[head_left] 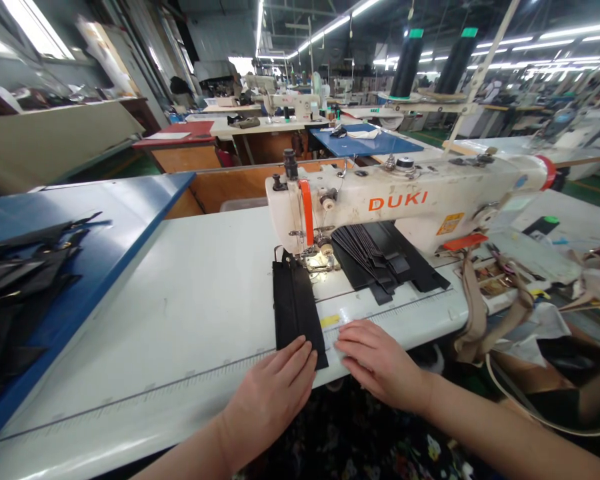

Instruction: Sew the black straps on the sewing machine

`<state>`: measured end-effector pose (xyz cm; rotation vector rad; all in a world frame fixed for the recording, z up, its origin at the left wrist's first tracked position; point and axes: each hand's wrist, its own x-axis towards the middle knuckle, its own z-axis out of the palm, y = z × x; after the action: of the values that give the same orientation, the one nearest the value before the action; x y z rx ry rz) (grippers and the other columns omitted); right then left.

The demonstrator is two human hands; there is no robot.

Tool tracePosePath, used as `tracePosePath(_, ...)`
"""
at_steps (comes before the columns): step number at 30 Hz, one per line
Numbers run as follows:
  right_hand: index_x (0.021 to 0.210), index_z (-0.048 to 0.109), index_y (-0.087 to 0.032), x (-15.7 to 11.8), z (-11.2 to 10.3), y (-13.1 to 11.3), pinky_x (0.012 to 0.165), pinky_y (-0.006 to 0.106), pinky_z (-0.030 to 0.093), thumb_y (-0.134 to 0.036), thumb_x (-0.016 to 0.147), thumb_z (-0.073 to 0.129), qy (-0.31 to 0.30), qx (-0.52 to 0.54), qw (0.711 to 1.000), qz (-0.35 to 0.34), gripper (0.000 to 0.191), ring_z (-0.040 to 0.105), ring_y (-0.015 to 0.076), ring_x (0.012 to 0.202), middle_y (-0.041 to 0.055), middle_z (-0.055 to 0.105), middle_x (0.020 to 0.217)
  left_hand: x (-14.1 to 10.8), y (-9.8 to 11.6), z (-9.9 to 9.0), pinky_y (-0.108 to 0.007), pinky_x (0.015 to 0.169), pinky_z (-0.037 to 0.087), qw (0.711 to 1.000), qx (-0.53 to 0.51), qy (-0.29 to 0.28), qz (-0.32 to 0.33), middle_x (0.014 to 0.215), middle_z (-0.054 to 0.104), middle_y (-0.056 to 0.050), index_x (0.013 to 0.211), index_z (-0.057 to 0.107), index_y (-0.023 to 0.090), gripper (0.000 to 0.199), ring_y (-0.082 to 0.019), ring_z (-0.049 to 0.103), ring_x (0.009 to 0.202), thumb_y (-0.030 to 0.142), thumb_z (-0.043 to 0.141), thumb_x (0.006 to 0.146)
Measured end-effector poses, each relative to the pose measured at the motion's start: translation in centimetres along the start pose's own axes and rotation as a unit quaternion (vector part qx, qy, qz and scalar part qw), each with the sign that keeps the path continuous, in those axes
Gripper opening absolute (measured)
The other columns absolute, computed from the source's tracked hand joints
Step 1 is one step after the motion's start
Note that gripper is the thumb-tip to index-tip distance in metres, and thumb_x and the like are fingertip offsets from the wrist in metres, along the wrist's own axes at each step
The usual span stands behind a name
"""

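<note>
A black strip (295, 307) lies flat on the white sewing table (145, 320), its far end under the presser foot (313, 257) of a white DUKI sewing machine (405, 200). My left hand (273, 400) presses on the strip's near end with its fingertips. My right hand (375, 360) rests palm down on the table, fingertips just beside the strip's right edge and holding nothing. Behind the needle area, a stack of black strips (380, 263) lies fanned out on the machine bed.
A blue board (95, 233) at the left carries a heap of black pieces (20, 287). Beige straps and scraps (495, 313) hang at the table's right edge. A printed ruler scale runs along the table's front. Further sewing stations stand behind.
</note>
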<state>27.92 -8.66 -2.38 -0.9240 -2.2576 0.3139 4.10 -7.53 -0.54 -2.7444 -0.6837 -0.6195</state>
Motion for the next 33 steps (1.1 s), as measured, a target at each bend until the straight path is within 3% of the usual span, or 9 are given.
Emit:
tracePosePath(6,0.115,0.060,-0.014,0.2,0.0,-0.6,0.097,0.041,0.047,-0.016,0.094,0.048,-0.009,0.016,1.000,0.001,0.024,0.055,0.0235,0.106,0.0126,0.063,0.107,-0.3,0.0,0.2,-0.034,0.080,0.057,0.999,0.020,-0.021,0.038,0.109,0.069,-0.012,0.109,0.064,0.007,0.035,-0.026,0.065,0.106,0.008,0.032,0.096)
tracePosePath(16,0.109,0.062,-0.011,1.9,0.5,-1.0,0.092,0.038,0.048,-0.014,0.095,0.044,-0.037,-0.001,0.999,-0.030,0.023,0.054,0.0227,0.095,0.0113,0.062,0.095,-1.4,0.0,0.8,-0.036,0.091,0.050,0.998,0.020,-0.054,0.040,0.117,0.066,-0.013,0.116,0.061,0.008,0.033,-0.028,0.059,0.115,0.008,0.041,0.091)
tracePosePath(22,0.110,0.061,-0.010,1.9,0.2,-0.8,0.102,0.042,0.039,-0.011,0.093,0.041,-0.086,-0.056,0.993,-0.056,0.026,0.053,0.0229,0.098,0.0107,0.063,0.097,-1.7,0.2,1.0,-0.035,0.091,0.050,0.998,0.015,-0.060,0.032,0.116,0.065,-0.013,0.117,0.061,0.009,0.030,-0.028,0.058,0.117,0.012,0.043,0.093)
tracePosePath(33,0.108,0.062,-0.010,2.1,0.3,-0.7,0.110,0.040,0.028,-0.012,0.095,0.037,-0.103,-0.073,0.990,-0.062,0.028,0.053,0.0227,0.098,0.0089,0.063,0.092,-0.7,-0.5,-0.3,-0.032,0.086,0.055,0.996,0.000,-0.072,0.053,0.114,0.067,-0.012,0.108,0.066,0.010,0.036,-0.027,0.062,0.110,0.007,0.033,0.093)
